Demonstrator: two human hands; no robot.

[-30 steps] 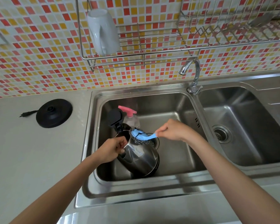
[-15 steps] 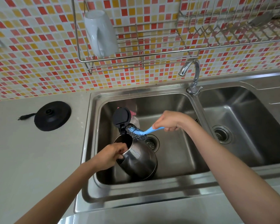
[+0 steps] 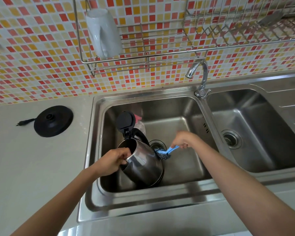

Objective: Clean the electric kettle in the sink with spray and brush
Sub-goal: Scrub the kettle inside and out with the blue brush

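Note:
A steel electric kettle (image 3: 143,163) stands tilted in the left sink basin (image 3: 186,169), its black lid (image 3: 125,122) flipped open. My left hand (image 3: 111,161) grips the kettle's rim at the spout side. In my right hand (image 3: 183,139) is a brush (image 3: 167,151) with a blue handle and a wire scourer head; the head presses against the kettle's right outer wall, near the drain. The spray bottle (image 3: 140,124), clear with a pink trigger, lies behind the lid and is mostly hidden.
The kettle's black base (image 3: 53,120) with its plug sits on the counter at left. A faucet (image 3: 200,79) rises between the two basins. A wire rack (image 3: 143,53) on the tiled wall holds an upturned white mug (image 3: 103,33). The right basin (image 3: 255,133) holds nothing.
My right hand has dropped the brush from the kettle's mouth, down along its right side toward the drain. The lid now stands fully open and hides most of the spray bottle.

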